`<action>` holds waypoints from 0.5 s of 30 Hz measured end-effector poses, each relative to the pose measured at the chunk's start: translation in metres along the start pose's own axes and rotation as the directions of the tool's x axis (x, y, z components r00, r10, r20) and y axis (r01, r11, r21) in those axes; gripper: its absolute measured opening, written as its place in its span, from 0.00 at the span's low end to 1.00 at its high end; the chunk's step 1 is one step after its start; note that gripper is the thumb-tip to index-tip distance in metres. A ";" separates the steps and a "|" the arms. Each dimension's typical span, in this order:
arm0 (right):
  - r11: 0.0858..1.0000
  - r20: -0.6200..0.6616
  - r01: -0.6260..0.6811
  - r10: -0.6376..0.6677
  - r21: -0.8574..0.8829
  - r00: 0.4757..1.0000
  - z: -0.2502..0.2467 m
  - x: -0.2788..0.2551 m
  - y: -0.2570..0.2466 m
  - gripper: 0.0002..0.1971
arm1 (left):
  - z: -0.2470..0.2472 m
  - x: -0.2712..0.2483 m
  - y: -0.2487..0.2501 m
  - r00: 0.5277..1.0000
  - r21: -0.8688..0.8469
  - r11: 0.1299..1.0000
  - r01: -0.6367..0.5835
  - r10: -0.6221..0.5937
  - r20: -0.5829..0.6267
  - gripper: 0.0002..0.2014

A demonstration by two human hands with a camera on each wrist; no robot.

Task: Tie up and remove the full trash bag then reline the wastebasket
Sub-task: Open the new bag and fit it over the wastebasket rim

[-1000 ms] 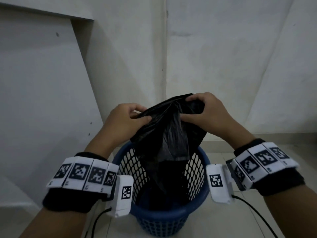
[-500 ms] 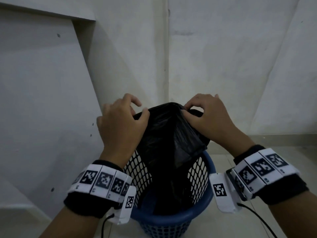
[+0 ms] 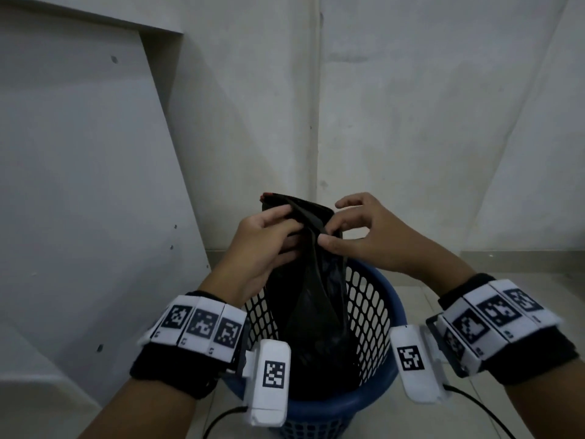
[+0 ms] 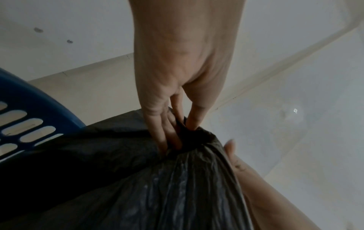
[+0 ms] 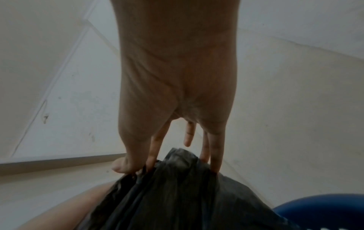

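Observation:
A black trash bag (image 3: pixel 311 299) rises out of a blue mesh wastebasket (image 3: pixel 383 315) on the floor. Its top is gathered into a narrow neck between both hands. My left hand (image 3: pixel 269 236) grips the gathered plastic from the left, thumb and fingers curled round it. From the right, my right hand (image 3: pixel 354 236) pinches the neck with thumb and forefinger, its other fingers raised. The left wrist view shows the fingers (image 4: pixel 167 132) sunk into the bunched bag (image 4: pixel 157 186). In the right wrist view the thumb and fingers (image 5: pixel 214 155) press on the bag top (image 5: pixel 177 186).
The basket stands in a corner of pale walls (image 3: pixel 411 122), with a slanted white panel (image 3: pixel 79 185) close on the left. Tiled floor (image 3: pixel 522 296) shows to the right. Marker bands and cabled camera units sit on both wrists.
Both hands have drawn together over the basket, bunching the bag's open top into a narrow neck. The left hand has turned palm-up beneath the plastic.

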State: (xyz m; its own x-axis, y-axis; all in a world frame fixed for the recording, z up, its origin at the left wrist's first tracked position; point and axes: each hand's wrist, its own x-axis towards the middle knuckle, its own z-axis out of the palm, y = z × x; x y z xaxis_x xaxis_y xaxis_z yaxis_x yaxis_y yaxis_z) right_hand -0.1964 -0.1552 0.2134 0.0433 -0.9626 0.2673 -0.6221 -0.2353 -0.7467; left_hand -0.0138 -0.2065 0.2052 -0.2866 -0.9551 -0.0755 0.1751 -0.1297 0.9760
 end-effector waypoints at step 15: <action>0.964 0.003 -0.164 0.167 0.208 0.986 -0.009 -0.002 0.003 0.17 | -0.020 -0.006 0.003 0.997 0.221 0.973 -0.063 0.069 -0.020 0.20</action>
State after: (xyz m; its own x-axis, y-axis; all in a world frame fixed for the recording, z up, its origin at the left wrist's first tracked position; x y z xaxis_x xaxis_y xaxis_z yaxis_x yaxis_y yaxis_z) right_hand -0.2054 -0.1530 0.2157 -0.0591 -0.9888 0.1370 -0.4446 -0.0968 -0.8905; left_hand 0.0076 -0.2063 0.2046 -0.2550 -0.9669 -0.0120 -0.0199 -0.0072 0.9998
